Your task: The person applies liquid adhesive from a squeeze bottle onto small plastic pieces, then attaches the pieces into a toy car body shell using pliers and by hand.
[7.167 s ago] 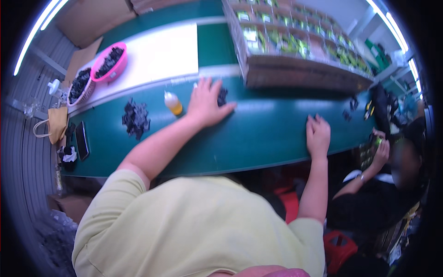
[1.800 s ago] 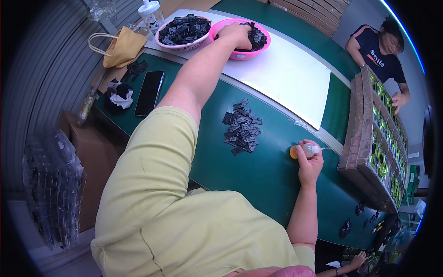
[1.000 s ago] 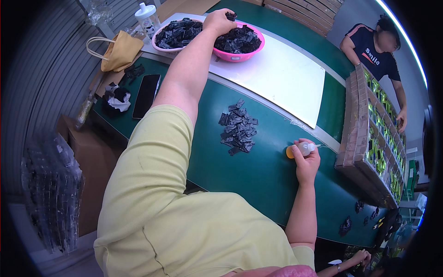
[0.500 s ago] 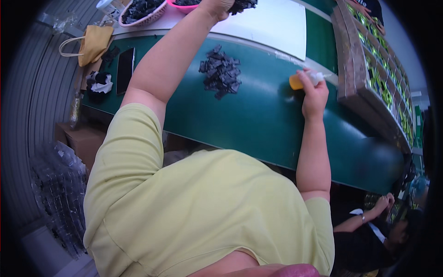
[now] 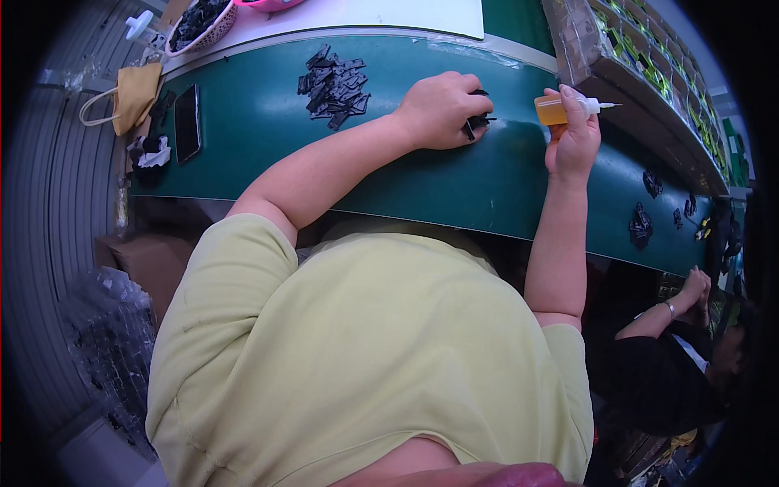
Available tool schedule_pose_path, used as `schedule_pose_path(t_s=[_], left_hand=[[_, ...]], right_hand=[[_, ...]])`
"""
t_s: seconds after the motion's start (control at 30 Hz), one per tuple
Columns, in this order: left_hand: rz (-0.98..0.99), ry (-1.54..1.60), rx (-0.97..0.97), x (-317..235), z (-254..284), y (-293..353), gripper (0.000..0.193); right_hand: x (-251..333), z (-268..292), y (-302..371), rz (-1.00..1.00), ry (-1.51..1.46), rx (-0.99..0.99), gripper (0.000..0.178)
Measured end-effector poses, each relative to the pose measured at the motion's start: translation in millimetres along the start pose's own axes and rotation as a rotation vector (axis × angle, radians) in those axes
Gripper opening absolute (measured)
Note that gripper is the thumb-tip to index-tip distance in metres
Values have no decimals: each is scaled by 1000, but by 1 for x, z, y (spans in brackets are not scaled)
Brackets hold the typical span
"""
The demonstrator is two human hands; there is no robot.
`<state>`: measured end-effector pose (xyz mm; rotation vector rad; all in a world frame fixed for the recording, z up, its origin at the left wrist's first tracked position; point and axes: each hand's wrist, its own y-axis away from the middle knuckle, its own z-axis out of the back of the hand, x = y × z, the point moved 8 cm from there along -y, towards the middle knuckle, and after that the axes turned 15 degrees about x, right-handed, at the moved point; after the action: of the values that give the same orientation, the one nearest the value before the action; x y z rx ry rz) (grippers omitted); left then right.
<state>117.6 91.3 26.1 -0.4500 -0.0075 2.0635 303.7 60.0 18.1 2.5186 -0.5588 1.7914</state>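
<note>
My left hand (image 5: 446, 112) is over the middle of the green table, curled palm-down around several small black plastic pieces (image 5: 479, 122); their ends stick out past the fingers. To the right, my right hand (image 5: 574, 138) grips a small squeeze bottle (image 5: 552, 110) of amber liquid. The bottle lies sideways in the fingers, its white cap and thin needle tip pointing right. A loose pile of flat black pieces (image 5: 334, 88) rests on the table to the left of my left hand.
A pink basket (image 5: 219, 31) of black pieces stands at the far left. Near it are a phone (image 5: 187, 122) and a yellow bag (image 5: 136, 93). A large divided carton (image 5: 600, 69) borders the right. Small black piles (image 5: 641, 226) lie far right, near another person's hands (image 5: 696, 286).
My left hand has come back from the baskets to the table's middle with black pieces in it. The bottle in my right hand has shifted up and right in view.
</note>
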Motion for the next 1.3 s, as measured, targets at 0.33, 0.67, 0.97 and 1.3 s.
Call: schedule_pose_path(t_s=[0.33,0.67,0.97,1.3], left_hand=[[0,81,61,-2,5,11,77],[-60,270,28,6,16,29,79],[5,1679,-106,67,27,42,44],[428,-179,109,140,41,94,48]], right_hand=[[-10,-10,9,-206,64,47,34],[-2,-12,-3,-150,93,250,28],[-7,-36,-33,-226,114,211,32],[-27,-12,-31,-181,31,160,48]])
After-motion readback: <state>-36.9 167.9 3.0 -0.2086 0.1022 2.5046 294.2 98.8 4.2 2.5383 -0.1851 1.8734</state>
